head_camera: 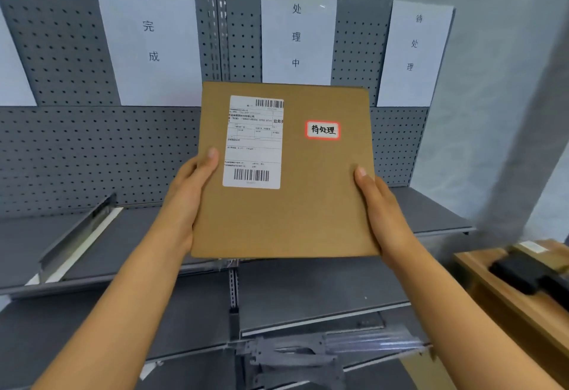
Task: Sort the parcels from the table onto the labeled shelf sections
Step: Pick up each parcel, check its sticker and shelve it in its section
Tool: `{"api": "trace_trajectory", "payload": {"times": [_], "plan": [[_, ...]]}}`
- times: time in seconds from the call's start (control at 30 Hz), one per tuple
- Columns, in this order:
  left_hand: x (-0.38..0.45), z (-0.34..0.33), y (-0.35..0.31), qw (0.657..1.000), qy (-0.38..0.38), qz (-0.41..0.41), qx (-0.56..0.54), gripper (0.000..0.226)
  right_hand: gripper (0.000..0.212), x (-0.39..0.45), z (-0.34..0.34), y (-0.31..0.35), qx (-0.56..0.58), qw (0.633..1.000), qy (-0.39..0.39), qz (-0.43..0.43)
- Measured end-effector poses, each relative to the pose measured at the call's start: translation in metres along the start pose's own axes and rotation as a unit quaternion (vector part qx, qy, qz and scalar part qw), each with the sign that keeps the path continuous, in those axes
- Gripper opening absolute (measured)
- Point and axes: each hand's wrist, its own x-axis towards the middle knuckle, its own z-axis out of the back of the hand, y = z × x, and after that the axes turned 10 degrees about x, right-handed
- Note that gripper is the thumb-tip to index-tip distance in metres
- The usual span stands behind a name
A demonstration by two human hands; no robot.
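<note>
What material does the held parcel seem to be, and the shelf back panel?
Parcel: likely kraft cardboard, matte brown, flat and stiff, held by left hand and right hand. Back panel: probably painted metal, grey, with regular punched holes.

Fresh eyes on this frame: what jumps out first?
The flat brown parcel fills the centre, held up by the left hand and right hand at its side edges. Its red-bordered sticker reading 待处理 stands out right of the white shipping label. Behind, three white signs hang on the grey pegboard; the rightmost sign bears the same characters as the sticker.
</note>
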Motion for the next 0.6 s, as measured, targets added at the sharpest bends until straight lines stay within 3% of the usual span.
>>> {"api": "trace_trajectory", "payload": {"times": [0.3,0.6], "plan": [[0.058,-0.095,0.002,1.0,-0.005,-0.018,0.024,0.065,0.045,0.088,0.078,-0.01,0.032,0.999,0.025,-0.01],[0.152,-0.21,0.023,0.999,0.025,-0.007,0.022,0.07,0.057,0.195,0.174,-0.015,0.004,1.0,0.004,-0.006]]}}
